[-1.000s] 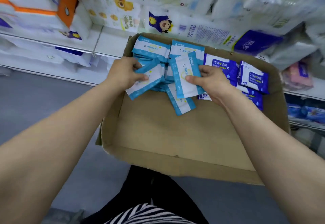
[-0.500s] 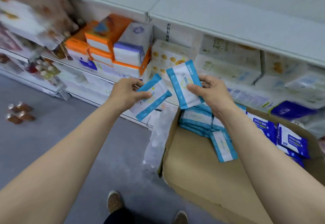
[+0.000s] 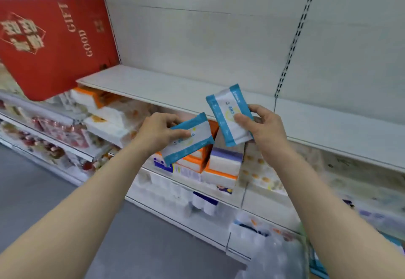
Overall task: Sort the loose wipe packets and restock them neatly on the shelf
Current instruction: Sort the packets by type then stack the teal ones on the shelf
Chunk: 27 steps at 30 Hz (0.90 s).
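My left hand [image 3: 156, 133] grips a white wipe packet with blue edges [image 3: 190, 140], tilted, at mid-frame. My right hand [image 3: 260, 125] pinches a second blue-and-white wipe packet [image 3: 226, 112], held more upright and slightly higher. Both packets hang in the air just in front of the front edge of a bare white shelf board [image 3: 166, 88]. The cardboard box of loose packets is out of view.
A large red gift box [image 3: 50, 44] stands on the shelf to the left. Below the bare board sit orange-and-white tissue packs [image 3: 221, 167] and other paper goods. Grey floor [image 3: 43, 191] lies at the lower left. A clear plastic bundle [image 3: 269, 256] lies at the lower right.
Both hands lifted one packet each out of the cardboard box and raised them to the bare shelf. The view swung up, and the box dropped out of sight.
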Available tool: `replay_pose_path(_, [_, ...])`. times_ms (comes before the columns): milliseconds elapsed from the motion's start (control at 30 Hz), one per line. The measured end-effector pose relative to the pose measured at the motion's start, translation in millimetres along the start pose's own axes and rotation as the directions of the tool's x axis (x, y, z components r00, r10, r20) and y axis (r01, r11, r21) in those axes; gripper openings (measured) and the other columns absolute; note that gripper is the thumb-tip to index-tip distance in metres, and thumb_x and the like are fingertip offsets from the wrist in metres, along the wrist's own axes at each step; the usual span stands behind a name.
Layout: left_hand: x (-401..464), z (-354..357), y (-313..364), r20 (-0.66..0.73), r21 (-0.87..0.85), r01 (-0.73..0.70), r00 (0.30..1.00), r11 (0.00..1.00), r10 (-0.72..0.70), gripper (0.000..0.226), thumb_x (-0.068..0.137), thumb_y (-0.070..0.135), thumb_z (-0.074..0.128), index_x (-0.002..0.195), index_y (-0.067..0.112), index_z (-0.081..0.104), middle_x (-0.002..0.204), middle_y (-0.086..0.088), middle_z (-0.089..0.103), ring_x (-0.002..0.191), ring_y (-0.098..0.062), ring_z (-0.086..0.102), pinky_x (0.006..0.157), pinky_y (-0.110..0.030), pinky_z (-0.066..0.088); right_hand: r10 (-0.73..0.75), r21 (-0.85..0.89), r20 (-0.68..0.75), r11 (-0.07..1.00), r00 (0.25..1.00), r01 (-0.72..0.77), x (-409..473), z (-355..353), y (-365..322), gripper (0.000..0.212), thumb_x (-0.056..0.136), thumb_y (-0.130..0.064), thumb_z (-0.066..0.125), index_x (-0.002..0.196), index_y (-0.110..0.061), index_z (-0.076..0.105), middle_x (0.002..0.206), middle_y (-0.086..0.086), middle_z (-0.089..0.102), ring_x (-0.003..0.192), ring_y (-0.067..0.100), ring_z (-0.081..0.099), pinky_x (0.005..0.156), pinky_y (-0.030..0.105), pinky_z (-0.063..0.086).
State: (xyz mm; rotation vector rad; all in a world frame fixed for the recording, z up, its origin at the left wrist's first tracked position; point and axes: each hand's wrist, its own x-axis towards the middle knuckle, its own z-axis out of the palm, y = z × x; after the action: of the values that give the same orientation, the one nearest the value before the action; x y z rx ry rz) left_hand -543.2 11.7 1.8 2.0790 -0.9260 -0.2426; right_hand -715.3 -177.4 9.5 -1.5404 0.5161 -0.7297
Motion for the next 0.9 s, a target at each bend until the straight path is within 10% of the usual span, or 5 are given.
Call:
replay_pose_path(100, [38, -25, -18, -0.016, 0.022, -0.019, 1.0, 1.0, 0.019, 0.014, 0.073, 0.034, 0.082, 0.085, 0.032, 0.074, 0.074, 0.008, 0.071, 0.063, -0.002, 0.064, 0.053, -0.015, 0.045, -0.028, -0.007, -0.007, 1.0, 1.0, 0.028, 39, 33, -3, 0.026, 0.085, -0.021, 0.076, 0.109, -0.026, 0.068, 0.093, 0.006, 0.076, 0.085, 0.032, 0.073, 0.069, 0.051, 0.06])
replay_pose_path(633, [329, -138, -113, 0.127, 0.002, 0.1, 0.987, 0.995, -0.1, 0.026, 0.082, 0.016, 0.075, 0.105, 0.02, 0.063, 0.097, 0.0, 0.069, 0.085, -0.019, 0.068, 0.081, -0.037, 0.058, -0.051, 0.022, 0.029, 0.998, 0.998, 0.051, 316, 190, -1, 0.03, 0.081, -0.017, 0.079, 0.108, -0.024, 0.069, 0.095, 0.001, 0.076, 0.089, 0.021, 0.073, 0.079, 0.038, 0.06])
replay_pose_path(900, [447, -153, -172, 0.121, 0.116, -0.09, 0.99, 0.989, 0.076, 0.024, 0.073, 0.017, 0.082, 0.09, 0.022, 0.066, 0.094, 0.003, 0.071, 0.084, -0.014, 0.067, 0.078, -0.034, 0.057, -0.027, -0.07, -0.162, 0.997, 0.986, 0.016, 365, 215, 27, 0.028, 0.08, -0.018, 0.08, 0.106, -0.018, 0.068, 0.093, -0.003, 0.076, 0.085, 0.017, 0.074, 0.08, 0.039, 0.061])
